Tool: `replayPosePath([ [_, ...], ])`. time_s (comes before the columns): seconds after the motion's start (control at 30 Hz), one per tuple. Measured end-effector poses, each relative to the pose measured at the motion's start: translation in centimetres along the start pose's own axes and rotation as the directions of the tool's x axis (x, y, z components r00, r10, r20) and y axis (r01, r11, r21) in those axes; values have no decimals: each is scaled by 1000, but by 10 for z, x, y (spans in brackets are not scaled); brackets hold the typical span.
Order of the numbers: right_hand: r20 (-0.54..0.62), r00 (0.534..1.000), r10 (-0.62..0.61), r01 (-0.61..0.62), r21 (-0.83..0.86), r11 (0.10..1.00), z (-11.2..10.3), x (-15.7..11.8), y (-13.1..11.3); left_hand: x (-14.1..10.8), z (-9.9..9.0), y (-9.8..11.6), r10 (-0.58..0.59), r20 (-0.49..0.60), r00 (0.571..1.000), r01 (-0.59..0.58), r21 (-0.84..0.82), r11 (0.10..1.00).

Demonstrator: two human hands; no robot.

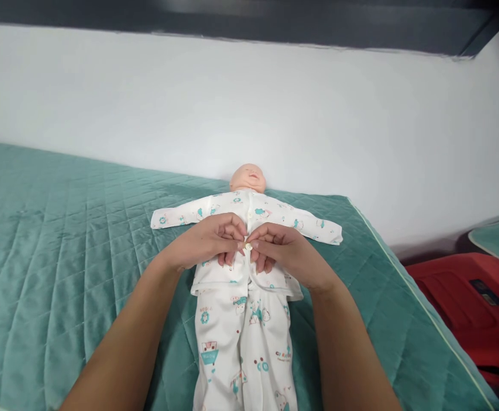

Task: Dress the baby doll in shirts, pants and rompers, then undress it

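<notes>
A baby doll lies on its back, its head toward the wall and its arms spread in long sleeves. It wears a white printed shirt and matching printed trousers. Over the shirt's front opening, my left hand pinches the fabric edge on the left side. Opposite it, my right hand pinches a small pale button at the other edge. The fingertips of both hands nearly meet there. Below the button the shirt's front edges hang apart.
A green quilted cover spreads under the doll, its piped edge running down the right. Behind stands a white wall beneath a dark beam. A red plastic case or chair sits lower at the right.
</notes>
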State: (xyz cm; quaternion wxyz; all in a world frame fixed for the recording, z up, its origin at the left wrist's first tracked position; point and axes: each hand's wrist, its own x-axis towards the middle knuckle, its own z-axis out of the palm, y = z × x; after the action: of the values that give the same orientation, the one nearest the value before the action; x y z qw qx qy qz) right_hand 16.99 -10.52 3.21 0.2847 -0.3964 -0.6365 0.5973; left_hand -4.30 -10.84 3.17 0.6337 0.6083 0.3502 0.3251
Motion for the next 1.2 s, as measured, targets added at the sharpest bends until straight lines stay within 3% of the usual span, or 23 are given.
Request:
replayPosePath([
  [0.2, -10, 1000, 4, -4, 28, 1000, -1, 0, 1, -1, -1, 1, -38, 104, 994, 35, 30, 999],
  [0.67, 0, 999, -35, 35, 45, 998, -3, 2, 7, 0, -1, 0, -131, -13, 991, 131, 115, 985],
  [0.9, -15, 998, -66, 67, 120, 991, -3, 3, 10, -3, 2, 8, -132, 7, 991, 129, 167, 978],
  [1.0, -59, 992, -110, 120, 224, 967, -4, 2, 11, -3, 1, 6, -100, 1, 995, 99, 113, 989],
  [1.1, -283, 943, -175, 276, 372, 886, -5, 4, 12, 3, 0, -2, 54, -163, 985, -54, 4, 999],
  [1.13, -385, 904, -185, 339, 384, 859, -5, 6, 14, 6, -2, -7, 127, -273, 954, -130, 6, 991],
  [1.2, -543, 812, -213, 425, 300, 854, -5, 11, 19, 14, -7, -18, 270, -523, 809, -221, 156, 963],
])
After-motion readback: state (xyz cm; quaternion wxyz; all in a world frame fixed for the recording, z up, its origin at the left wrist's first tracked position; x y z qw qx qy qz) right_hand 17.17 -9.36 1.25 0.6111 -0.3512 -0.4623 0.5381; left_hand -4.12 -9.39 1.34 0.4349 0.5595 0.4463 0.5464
